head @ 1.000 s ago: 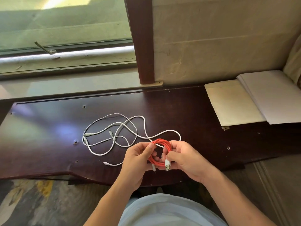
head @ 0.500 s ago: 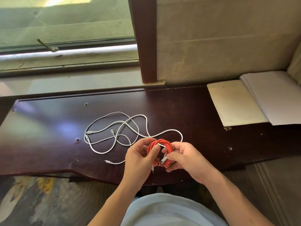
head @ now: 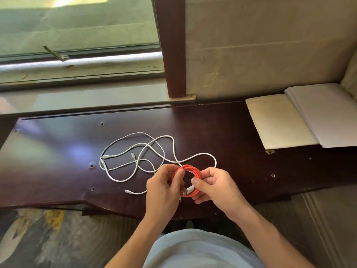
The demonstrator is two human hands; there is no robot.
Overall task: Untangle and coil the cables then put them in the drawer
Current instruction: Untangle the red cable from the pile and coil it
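A red cable [head: 190, 169] is wound into a small round coil and held above the front edge of the dark wooden desk [head: 222, 136]. My left hand [head: 164, 190] pinches the coil's left side. On its right side, my right hand [head: 214, 186] grips the coil, thumb pressed by the white plug end [head: 189, 190]. Behind my hands, white cables [head: 139, 153] lie in loose tangled loops on the desk, with several plug ends showing. No drawer is in view.
A cream folder [head: 278, 120] and a stack of white paper [head: 328, 113] lie at the desk's right end. A window sill [head: 83, 99] and a dark wooden post [head: 172, 47] stand behind the desk. Patterned floor [head: 38, 238] shows below on the left.
The white plug end has swung from hanging below the coil to lying across its lower right side under my right thumb. Both hands stayed on the coil in nearly the same place.
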